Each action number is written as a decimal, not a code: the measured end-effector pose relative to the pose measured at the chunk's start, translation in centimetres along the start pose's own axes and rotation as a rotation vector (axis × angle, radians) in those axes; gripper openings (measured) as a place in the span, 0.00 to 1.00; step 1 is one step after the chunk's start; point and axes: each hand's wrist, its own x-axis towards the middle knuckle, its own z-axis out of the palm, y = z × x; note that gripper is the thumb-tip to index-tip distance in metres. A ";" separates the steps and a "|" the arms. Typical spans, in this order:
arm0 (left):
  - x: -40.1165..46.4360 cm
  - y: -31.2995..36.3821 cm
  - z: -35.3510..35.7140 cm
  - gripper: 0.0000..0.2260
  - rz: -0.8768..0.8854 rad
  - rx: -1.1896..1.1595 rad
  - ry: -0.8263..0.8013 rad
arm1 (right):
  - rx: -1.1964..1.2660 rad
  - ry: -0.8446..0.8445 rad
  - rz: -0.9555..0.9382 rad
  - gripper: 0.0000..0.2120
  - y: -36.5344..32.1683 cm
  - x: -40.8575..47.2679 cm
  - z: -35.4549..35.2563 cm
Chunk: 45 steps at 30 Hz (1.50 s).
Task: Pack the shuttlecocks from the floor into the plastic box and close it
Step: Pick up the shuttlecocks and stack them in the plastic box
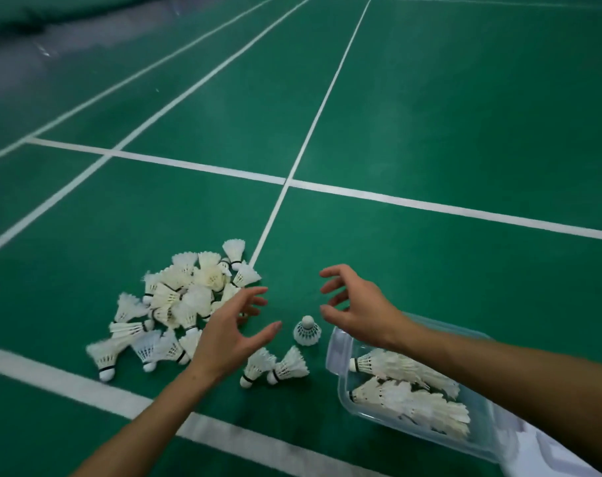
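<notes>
Packing partly done: several shuttlecocks lie stacked in your box (341,370), corks toward its left wall, axes crosswise; the pile (175,301) remains on the floor, pointing every way. One shuttlecock (307,331) stands cork-up between your left hand (230,333) and right hand (353,304), both spread, empty.

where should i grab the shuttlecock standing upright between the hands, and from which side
Take the upright shuttlecock by its rounded cork, coming straight down from above. It stands on its feather skirt with the cork pointing up and bare floor around it, so a thumb-and-finger grip on the cork avoids crushing the feathers. The right hand looks a little nearer than the left hand, and the plastic box is on its side.
</notes>
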 end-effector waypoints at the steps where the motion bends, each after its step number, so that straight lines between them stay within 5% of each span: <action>1: -0.7 -1.7 0.0 0.29 -0.032 0.034 -0.017 | -0.018 -0.027 -0.010 0.25 0.2 1.0 1.2; 11: -2.8 -8.9 8.8 0.38 0.039 0.376 -0.116 | -0.374 -0.239 0.062 0.29 4.1 8.6 7.1; 17: -2.4 -10.2 9.7 0.29 0.079 0.442 -0.090 | -0.423 -0.314 0.183 0.28 5.3 10.7 9.2; 23: -2.3 -10.8 9.3 0.22 0.075 0.344 -0.094 | -0.395 -0.352 0.217 0.31 5.8 11.1 10.3; 27: -2.5 -10.2 8.2 0.22 -0.033 0.079 -0.129 | -0.256 -0.281 0.181 0.29 5.2 11.2 9.8; 33: -0.2 -4.4 4.5 0.24 -0.044 -0.310 -0.090 | 0.039 -0.097 0.091 0.27 2.6 8.8 5.7; 40: 3.5 7.6 3.0 0.23 0.327 -0.189 -0.385 | -0.116 -0.202 -0.005 0.33 -0.7 2.0 -5.6; 45: 4.4 14.2 4.3 0.21 0.509 -0.140 -0.469 | -0.210 -0.063 0.044 0.24 0.8 -4.9 -10.7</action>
